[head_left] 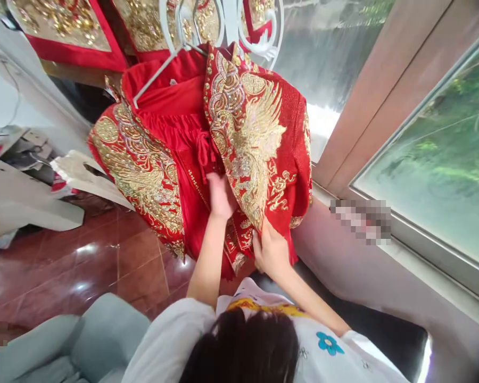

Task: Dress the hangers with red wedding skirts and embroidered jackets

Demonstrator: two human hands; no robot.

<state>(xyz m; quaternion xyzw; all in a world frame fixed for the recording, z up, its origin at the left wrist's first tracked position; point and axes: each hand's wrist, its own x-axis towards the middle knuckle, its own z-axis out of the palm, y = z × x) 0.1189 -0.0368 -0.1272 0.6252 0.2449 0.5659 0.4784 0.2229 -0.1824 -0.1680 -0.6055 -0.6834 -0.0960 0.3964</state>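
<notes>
A red jacket (pixel 175 122) with heavy gold phoenix embroidery hangs on a white hanger (pixel 159 74) in front of me, its front open. My left hand (pixel 220 197) lies against the plain red inner cloth at the opening. Its fingers are stretched upward and slip under the edge of the right embroidered panel (pixel 249 138). My right hand (pixel 269 252) is lower down and closed, pinching the bottom hem of that same panel. A red tie cord (pixel 203 151) dangles just above my left hand.
More red and gold garments (pixel 64 26) hang behind. White paper bags (pixel 83 175) lie on the dark red tiled floor (pixel 115 266) to the left. A grey seat (pixel 96 340) is at lower left. A window sill (pixel 423 266) and window (pixel 443 149) run along the right.
</notes>
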